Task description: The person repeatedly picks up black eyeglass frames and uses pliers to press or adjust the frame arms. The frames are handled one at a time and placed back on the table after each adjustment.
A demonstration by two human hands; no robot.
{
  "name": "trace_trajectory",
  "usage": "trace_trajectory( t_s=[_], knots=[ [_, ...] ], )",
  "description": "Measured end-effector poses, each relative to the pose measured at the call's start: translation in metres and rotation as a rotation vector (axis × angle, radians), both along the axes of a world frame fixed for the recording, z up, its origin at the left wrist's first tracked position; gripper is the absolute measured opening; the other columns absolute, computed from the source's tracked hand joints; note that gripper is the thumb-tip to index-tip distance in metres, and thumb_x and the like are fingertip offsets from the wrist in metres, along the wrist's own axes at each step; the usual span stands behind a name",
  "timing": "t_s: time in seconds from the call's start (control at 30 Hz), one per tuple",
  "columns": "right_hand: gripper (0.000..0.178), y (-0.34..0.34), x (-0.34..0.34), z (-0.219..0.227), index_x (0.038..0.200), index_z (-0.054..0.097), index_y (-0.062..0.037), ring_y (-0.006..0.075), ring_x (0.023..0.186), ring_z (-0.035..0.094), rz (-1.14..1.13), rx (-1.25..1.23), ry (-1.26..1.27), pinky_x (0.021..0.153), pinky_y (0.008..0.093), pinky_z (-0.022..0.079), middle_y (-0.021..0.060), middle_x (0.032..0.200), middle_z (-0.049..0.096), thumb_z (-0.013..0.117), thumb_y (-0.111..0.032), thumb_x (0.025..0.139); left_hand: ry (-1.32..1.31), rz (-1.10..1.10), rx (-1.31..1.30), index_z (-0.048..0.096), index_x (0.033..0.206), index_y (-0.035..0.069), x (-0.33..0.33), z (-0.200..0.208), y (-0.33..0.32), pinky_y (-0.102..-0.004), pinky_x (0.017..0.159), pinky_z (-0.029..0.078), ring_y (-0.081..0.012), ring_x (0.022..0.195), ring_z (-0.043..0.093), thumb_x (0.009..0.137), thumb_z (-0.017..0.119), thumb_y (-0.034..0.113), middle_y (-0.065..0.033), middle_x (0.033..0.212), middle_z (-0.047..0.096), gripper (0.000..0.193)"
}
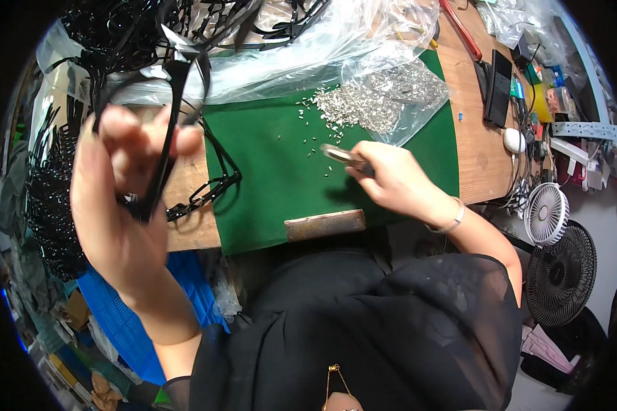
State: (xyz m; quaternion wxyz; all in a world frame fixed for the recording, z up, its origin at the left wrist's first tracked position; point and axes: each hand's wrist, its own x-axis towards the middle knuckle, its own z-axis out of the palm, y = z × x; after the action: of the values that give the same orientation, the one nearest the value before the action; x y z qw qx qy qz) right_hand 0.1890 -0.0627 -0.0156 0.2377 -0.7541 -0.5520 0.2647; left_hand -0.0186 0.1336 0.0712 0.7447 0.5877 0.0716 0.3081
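A clear bag spills small silver parts onto the green mat, far right. The left hand pinches a black frame upright between closed fingers. The right hand grips a metal tool, near the parts.

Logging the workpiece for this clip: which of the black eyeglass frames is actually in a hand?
The black frame raised in the left hand; another frame lies on the table edge, and the rest sit piled in plastic bags.

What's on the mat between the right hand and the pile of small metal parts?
Head view: only green mat with a few stray metal bits scattered on it lies between the right hand, holding a metal tool, and the pile of small metal parts.
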Motion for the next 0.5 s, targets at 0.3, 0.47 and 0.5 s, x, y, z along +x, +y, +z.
trace_trajectory(
  t_s=[0.3,0.47,0.5],
  knots=[
    [0.013,0.017,-0.016,-0.028,0.082,0.051,-0.0007,0.0337,0.071,0.052,-0.006,0.019,-0.159,0.064,0.0399,0.043,0.0153,0.075,0.050,0.058,-0.008,0.073,-0.085,0.129,-0.514,0.034,0.106,-0.003,-0.043,-0.009,-0.094,-0.0337,0.052,0.051,-0.0256,0.047,0.058,0.066,0.077,0.019,-0.0319,0.091,0.057,0.063],
    [0.014,0.018,-0.026,-0.032,0.081,0.050,-0.0009,0.0325,0.071,0.052,-0.071,0.007,-0.259,0.063,0.0396,0.042,0.0145,0.075,0.050,0.059,-0.008,0.072,0.075,0.247,-0.471,0.025,0.114,-0.003,-0.034,-0.024,-0.115,-0.0308,0.056,0.052,-0.0217,0.053,0.060,0.068,0.073,0.008,-0.0272,0.095,0.058,0.067],
    [0.015,0.018,-0.029,-0.033,0.080,0.050,-0.0017,0.0309,0.070,0.052,-0.055,0.025,-0.319,0.062,0.0391,0.042,0.0137,0.074,0.050,0.060,-0.009,0.071,0.098,0.254,-0.398,0.022,0.117,-0.004,-0.033,-0.028,-0.115,-0.0298,0.057,0.052,-0.0216,0.056,0.060,0.069,0.070,0.004,-0.0259,0.096,0.058,0.068]
  ],
)
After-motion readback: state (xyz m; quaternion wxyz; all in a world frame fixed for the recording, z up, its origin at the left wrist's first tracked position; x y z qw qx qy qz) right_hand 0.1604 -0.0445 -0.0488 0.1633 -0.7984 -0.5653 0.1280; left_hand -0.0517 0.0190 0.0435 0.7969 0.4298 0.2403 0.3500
